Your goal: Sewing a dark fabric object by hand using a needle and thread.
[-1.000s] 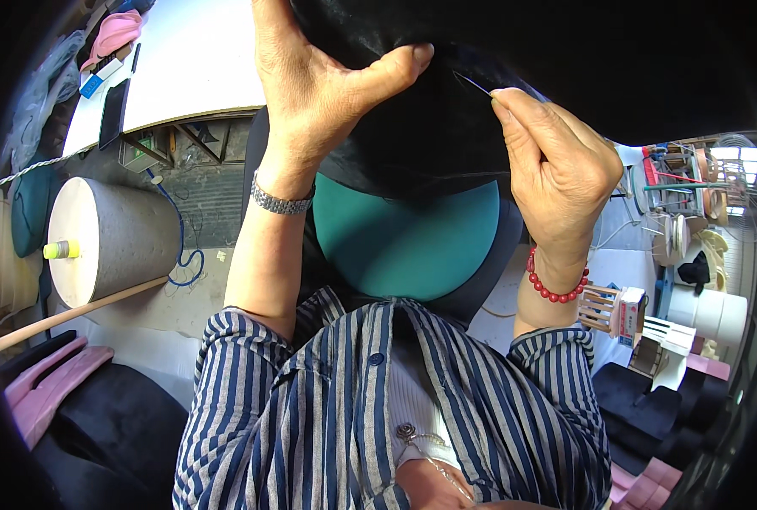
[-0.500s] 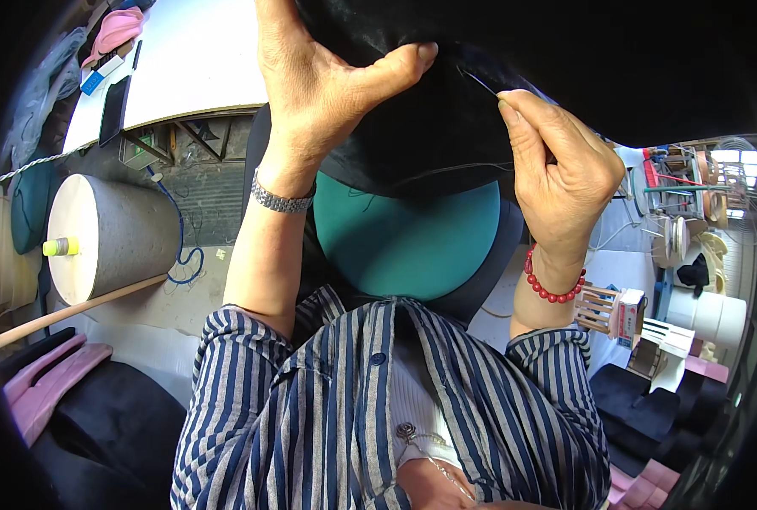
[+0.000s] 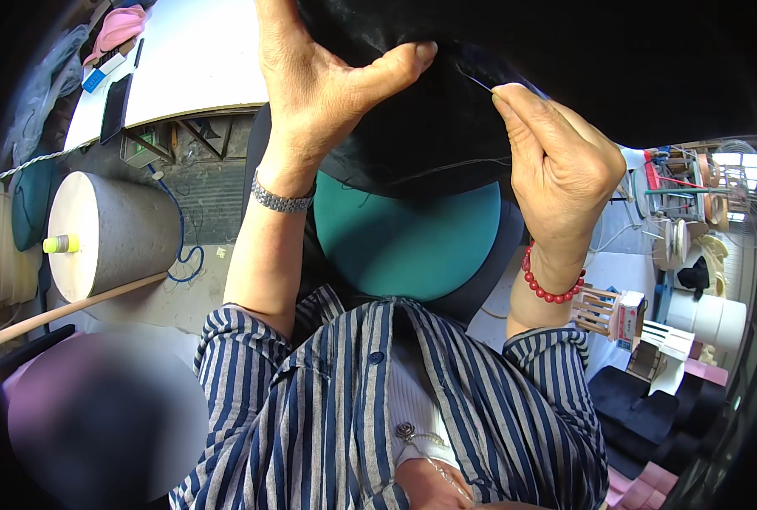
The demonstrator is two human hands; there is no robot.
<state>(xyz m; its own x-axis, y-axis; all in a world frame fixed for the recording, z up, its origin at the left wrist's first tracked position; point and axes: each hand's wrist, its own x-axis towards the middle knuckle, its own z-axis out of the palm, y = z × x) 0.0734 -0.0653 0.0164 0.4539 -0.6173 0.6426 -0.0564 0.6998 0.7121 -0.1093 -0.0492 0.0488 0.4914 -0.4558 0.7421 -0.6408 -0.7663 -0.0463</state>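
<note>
A large piece of black fabric (image 3: 446, 127) fills the upper middle and right. My left hand (image 3: 315, 93), with a metal watch on its wrist, holds the fabric near its left side. Its thumb stretches across the cloth; the other fingers are mostly out of view. My right hand (image 3: 557, 157), wearing a red bead bracelet, pinches a thin sewing needle (image 3: 479, 82) between thumb and forefinger. The needle slants up and left, its far tip at the fabric. Fine thread (image 3: 446, 172) runs over the lower part of the cloth toward my right hand.
Below the fabric is a round green seat (image 3: 404, 242). A concrete-like cylinder (image 3: 115, 238) stands left, behind a wooden pole (image 3: 81, 312). A white table (image 3: 196, 59) lies upper left. Spools (image 3: 672, 238), a small wooden rack (image 3: 599, 306) and black pieces (image 3: 638, 404) sit right.
My right hand has shifted slightly up and left with the needle. My left hand stays put. A blurred round patch now covers the pink and black pieces at lower left.
</note>
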